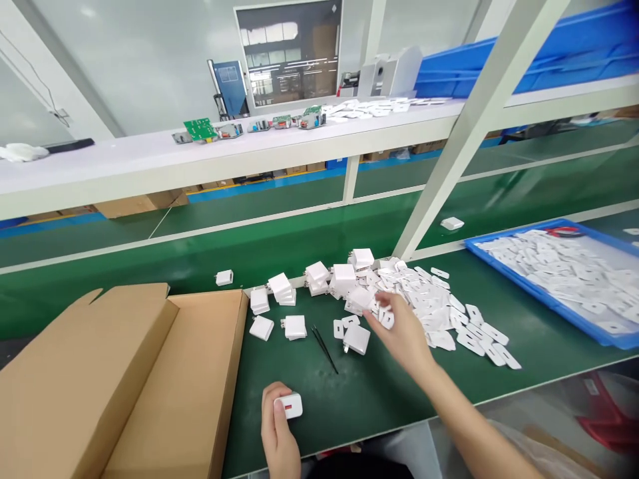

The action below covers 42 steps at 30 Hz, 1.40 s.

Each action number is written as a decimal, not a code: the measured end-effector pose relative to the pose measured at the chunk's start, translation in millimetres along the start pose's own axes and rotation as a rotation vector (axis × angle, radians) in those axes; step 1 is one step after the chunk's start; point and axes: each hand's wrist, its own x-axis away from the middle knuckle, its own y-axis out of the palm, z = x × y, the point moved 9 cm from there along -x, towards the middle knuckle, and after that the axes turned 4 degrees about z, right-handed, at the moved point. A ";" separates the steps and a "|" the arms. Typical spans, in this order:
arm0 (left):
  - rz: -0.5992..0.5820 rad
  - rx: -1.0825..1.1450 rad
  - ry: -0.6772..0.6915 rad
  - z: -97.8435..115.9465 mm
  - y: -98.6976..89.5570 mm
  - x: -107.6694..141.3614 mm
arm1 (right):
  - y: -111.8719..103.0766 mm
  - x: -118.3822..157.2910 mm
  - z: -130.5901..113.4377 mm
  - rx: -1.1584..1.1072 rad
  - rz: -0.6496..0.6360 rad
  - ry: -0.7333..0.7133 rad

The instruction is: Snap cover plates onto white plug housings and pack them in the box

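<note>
Left hand [277, 426] grips a white charger [290, 405] on the tabletop [359, 392]; I judge my open right hand [402, 332] must pick one small plate from the pile [439, 313].

no readable text, labels, brands or numbers anywhere in view

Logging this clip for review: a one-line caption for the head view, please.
Left hand holds a white charger while the right hand reaches into the pile of white covers on the green bench.

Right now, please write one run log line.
left hand: holds white plastic charger | right hand: open, reaching into pile of flat white plastic covers | green bench mat
</note>
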 end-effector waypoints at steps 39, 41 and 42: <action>-0.619 0.041 -0.148 57.3 71.6 0.0 | 84.4 117.8 -57.3 -0.866 -0.371 0.098; -0.672 0.125 -0.235 54.0 73.5 -0.4 | 79.6 116.4 -58.7 -0.860 -0.353 0.053; -0.690 0.160 -0.243 54.6 74.2 -0.5 | 76.8 115.6 -60.3 -0.856 -0.346 0.027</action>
